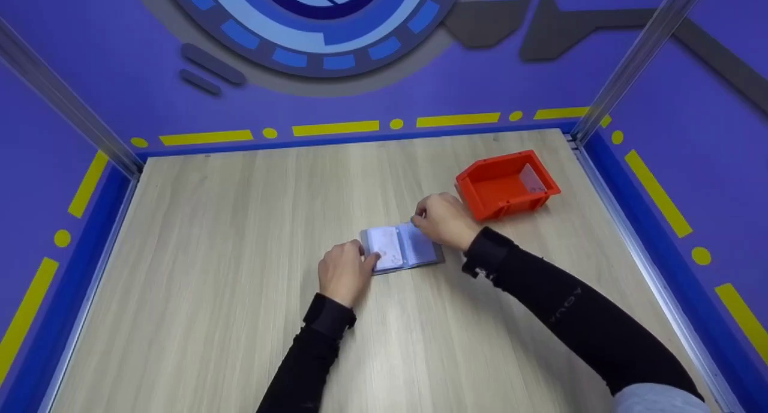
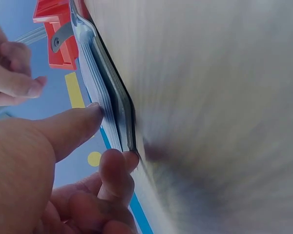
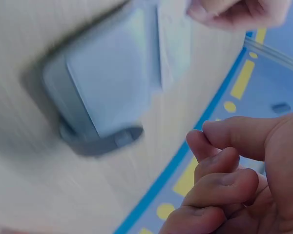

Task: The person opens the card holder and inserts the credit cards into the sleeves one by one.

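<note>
An opened card holder [image 1: 418, 245] with clear sleeves and a grey cover lies on the table. A pale patterned card [image 1: 385, 247] shows on its left half. My left hand [image 1: 346, 273] pinches the holder's left edge, thumb on the sleeves [image 2: 95, 78] and fingers at the cover's edge. Over the right half is my right hand [image 1: 445, 221], its fingers curled and thumb tip against the index finger [image 3: 198, 144]. Nothing shows between them. A strap with a snap button [image 2: 62, 38] sticks out from the holder's right side.
An orange-red bin [image 1: 507, 185] stands behind the right hand, with a pale card [image 1: 531, 179] inside against its right wall. The wooden table [image 1: 240, 221] is bordered by blue panels with yellow marks [image 1: 336, 128] and metal rails [image 1: 654, 275].
</note>
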Available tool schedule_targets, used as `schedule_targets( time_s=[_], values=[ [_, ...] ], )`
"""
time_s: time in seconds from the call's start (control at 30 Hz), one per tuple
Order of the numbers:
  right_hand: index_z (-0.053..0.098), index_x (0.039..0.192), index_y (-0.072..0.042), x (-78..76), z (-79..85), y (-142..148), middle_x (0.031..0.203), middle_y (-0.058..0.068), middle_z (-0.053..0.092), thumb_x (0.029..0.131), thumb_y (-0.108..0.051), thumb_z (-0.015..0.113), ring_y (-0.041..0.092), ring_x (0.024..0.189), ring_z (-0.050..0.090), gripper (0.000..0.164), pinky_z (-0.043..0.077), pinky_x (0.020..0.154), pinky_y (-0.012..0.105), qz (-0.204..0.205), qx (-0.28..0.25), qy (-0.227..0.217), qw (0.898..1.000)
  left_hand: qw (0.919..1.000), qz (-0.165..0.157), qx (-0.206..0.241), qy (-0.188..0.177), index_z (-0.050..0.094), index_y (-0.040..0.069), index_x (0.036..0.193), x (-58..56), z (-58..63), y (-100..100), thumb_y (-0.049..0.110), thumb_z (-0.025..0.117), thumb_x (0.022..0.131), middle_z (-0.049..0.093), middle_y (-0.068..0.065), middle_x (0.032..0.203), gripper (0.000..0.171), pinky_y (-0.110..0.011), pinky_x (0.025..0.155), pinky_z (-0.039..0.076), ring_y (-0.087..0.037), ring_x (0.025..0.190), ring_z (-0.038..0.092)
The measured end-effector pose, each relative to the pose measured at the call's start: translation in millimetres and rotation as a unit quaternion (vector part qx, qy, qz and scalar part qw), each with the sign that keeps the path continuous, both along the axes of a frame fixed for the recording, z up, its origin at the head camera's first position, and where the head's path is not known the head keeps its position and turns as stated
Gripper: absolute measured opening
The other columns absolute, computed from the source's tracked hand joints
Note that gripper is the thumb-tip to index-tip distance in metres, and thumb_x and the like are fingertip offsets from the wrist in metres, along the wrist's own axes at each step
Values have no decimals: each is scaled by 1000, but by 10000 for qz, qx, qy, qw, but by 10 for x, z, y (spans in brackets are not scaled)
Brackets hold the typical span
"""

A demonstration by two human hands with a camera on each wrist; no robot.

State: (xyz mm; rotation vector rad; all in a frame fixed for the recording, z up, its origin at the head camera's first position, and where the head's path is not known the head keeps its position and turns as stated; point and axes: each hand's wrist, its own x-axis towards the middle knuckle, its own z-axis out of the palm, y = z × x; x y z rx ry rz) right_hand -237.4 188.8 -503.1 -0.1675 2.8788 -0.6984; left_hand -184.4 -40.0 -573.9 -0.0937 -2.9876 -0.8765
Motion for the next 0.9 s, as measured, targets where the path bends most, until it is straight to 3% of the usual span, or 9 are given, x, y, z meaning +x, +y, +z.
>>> schedule_targets(
  time_s=[0.17, 0.37, 0.7, 0.9],
  values=[
    [84, 107, -10, -97, 174, 106, 91, 7, 76, 105, -26, 73, 24, 80, 65, 19, 52, 72, 35, -106, -17, -35, 9999, 10000, 22, 12, -53, 81, 7, 93, -7, -7, -2, 40, 85, 96, 80, -8, 87, 34, -40, 63, 53, -22, 72, 70],
    [84, 106, -10, -198, 276, 225, 98, 10, 78, 105, -27, 75, 27, 84, 64, 19, 53, 77, 36, -111, 57, 127, 9998, 10000, 22, 42, -85, 80, 7, 92, -8, 1, -3, 41, 85, 97, 79, -7, 85, 34, -39, 63, 52, -22, 71, 69],
    [84, 110, -10, -250, 110, 218, 99, 9, 77, 104, -29, 77, 28, 88, 64, 21, 53, 78, 35, -67, 30, -297, 9995, 9999, 11, 33, -102, 79, 8, 91, -4, -18, -5, 41, 85, 96, 75, -4, 82, 34, -38, 63, 48, -19, 69, 63],
    [85, 107, -12, -263, -32, 205, 94, 7, 77, 102, -29, 80, 27, 89, 65, 19, 52, 78, 36, 193, 330, -471, 9982, 10000, 39, -19, 5, 78, 9, 89, 3, -18, 3, 42, 86, 96, 77, -6, 84, 35, -39, 63, 50, -20, 70, 65]
  ],
)
